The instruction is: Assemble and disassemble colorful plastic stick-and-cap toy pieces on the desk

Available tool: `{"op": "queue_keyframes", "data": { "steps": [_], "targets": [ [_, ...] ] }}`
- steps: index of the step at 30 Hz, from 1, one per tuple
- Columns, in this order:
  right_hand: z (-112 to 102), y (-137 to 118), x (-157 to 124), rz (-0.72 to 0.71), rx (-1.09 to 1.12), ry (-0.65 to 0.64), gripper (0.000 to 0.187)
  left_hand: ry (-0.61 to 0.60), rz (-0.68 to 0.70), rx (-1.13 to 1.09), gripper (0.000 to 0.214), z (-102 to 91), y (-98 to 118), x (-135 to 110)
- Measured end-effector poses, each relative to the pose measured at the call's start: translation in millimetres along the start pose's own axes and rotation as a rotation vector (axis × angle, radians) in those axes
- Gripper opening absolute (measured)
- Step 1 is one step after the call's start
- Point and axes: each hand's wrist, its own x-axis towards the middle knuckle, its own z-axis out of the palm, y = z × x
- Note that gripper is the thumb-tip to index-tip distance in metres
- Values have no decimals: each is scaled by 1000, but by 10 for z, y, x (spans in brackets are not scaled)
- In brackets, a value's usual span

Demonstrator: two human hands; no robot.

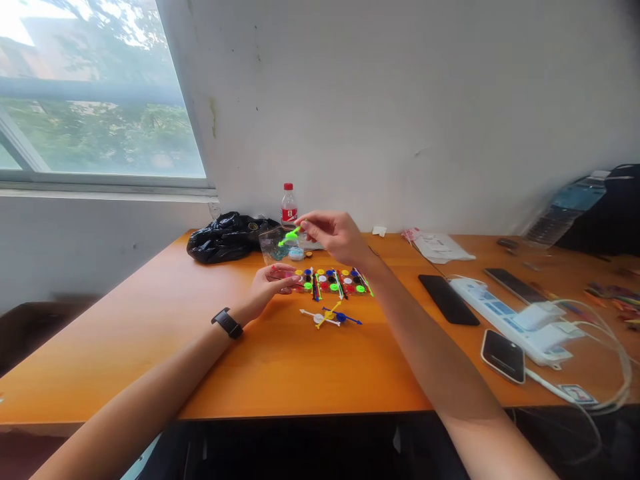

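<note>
My right hand (337,237) is raised over the table, pinching a bright green arrow-shaped spinner (291,237) by one end, its arrowhead pointing down and left. Below it lies a row of coloured pieces (327,281): round discs in yellow, blue, red, white, black and green, with thin arrows laid between the groups. My left hand (270,287), with a black band at the wrist, has its thumb and fingers closed on the left end of this row. Nearer to me, white, yellow and blue arrow spinners (329,316) lie crossed over one another.
Behind the row are a clear plastic bag (273,245), a black plastic bag (225,237) and a red-capped bottle (289,205). On the right lie a black phone (447,299), a white power strip (493,317) with cables, and another phone (503,356).
</note>
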Motion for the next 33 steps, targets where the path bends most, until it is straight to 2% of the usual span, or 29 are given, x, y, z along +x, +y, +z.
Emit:
{"op": "queue_keyframes", "data": {
  "steps": [3,7,16,20,27,31,33],
  "targets": [
    [-53,56,22,-11,-34,148,32,-41,9,31,51,26,13,-28],
    [-59,90,31,-21,-145,166,29,-83,45,68,48,38,-2,-30],
    [41,-3,-15,-150,-298,-27,17,-106,58,119,48,62,6,-41],
    [58,-51,-38,-194,-395,-127,22,-114,65,170,48,65,6,-59],
    [75,-106,-78,-174,-695,-357,26,-165,144,215,45,88,26,-76],
    [98,-163,-96,-146,-812,-407,26,-200,169,218,44,94,31,-88],
    [97,-176,-98,-144,-803,-370,24,-193,166,215,44,93,30,-91]
  ]
}}
